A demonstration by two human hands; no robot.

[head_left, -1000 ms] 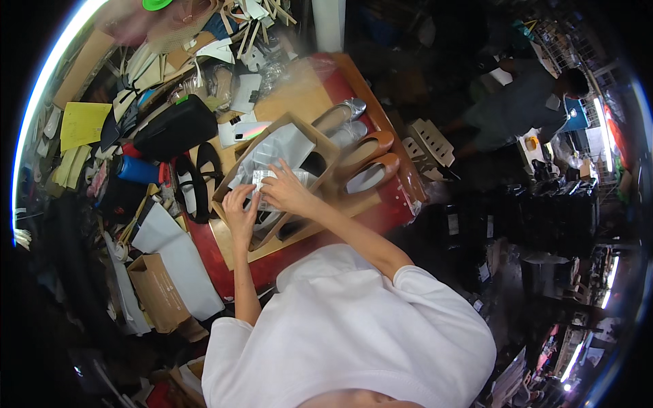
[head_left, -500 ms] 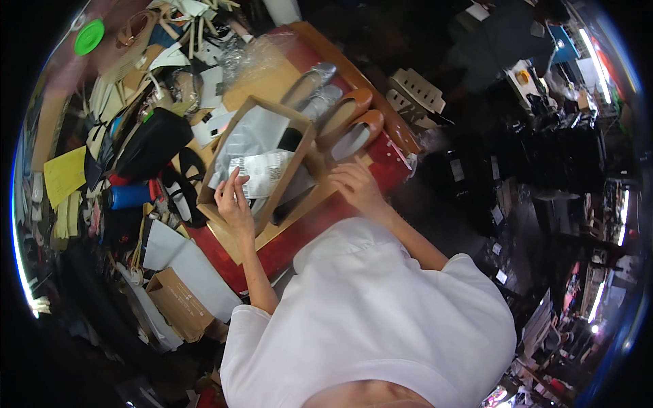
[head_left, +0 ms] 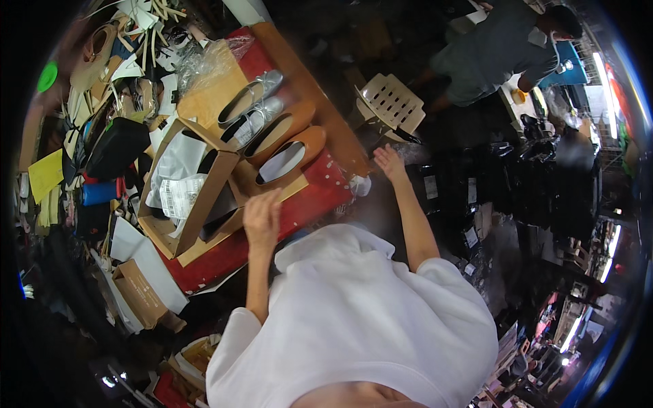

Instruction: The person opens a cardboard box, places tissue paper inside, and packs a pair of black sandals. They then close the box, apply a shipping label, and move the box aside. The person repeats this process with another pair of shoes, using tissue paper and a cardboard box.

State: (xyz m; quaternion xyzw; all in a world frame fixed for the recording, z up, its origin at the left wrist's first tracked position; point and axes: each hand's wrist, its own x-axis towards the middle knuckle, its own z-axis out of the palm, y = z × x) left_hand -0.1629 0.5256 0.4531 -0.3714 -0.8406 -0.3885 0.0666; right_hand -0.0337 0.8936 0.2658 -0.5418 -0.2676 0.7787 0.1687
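Note:
My left hand (head_left: 261,221) hovers by the red table's front edge, to the right of an open cardboard box (head_left: 209,197). Its fingers look bent but are smeared by motion, and nothing shows in it. Inside the box lies a white plastic package with a printed label (head_left: 181,196). My right hand (head_left: 390,164) is stretched out beyond the table's right edge, open and holding nothing, below a beige slotted plastic chair (head_left: 393,102). On the table stand a pair of orange flat shoes (head_left: 309,145) and a pair of silver ones (head_left: 266,83).
Piled materials and a black bag (head_left: 121,148) crowd the left. An open brown carton (head_left: 138,294) stands below the box. Dark plastic-wrapped bundles (head_left: 503,204) fill the right, and another person (head_left: 486,58) is at the far right.
My left hand has come off the package and box, toward the right. My right hand has swung right, away from the orange shoes. The view has turned right, bringing another person into clearer sight.

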